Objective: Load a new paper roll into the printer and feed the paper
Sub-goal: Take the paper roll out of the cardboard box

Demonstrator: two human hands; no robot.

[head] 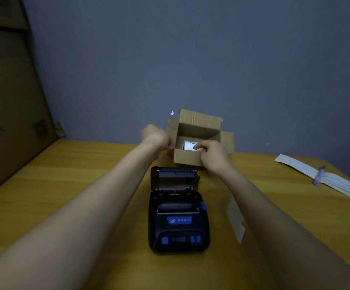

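1. A black portable printer point(178, 218) sits on the yellow wooden bench point(65, 185) at the centre of the view, with its lid point(174, 178) tipped open toward 12 o'clock and its paper bay showing dark, with no white roll visible in it.
2. The printer has a blue label across its front edge, blue buttons at its near end and a small blue latch on its right side.
3. At 12 o'clock from the printer, just beyond the open lid, stands a small cardboard box point(197, 141) with all four flaps folded outward.
4. A white paper roll point(188, 145) lies on its side inside the box, on the box floor.
5. The right hand point(213, 153) reaches over the near wall of the box; its fingertips point(197, 146) rest on the roll, curled around it, though whether they grip it firmly cannot be told.
6. The left hand point(156, 136) is at 9 o'clock from the box, closed on the box's left flap and side.
7. A loose strip of white paper point(235, 218) lies flat on the bench at 3 o'clock from the printer, just beside the right forearm.
8. Well apart at 2 o'clock, a longer white paper sheet point(324, 178) lies near the bench's edge with a purple pen point(318, 176) resting on it.
9. Large brown cartons point(7, 91) are stacked at 10 o'clock, against the grey wall.
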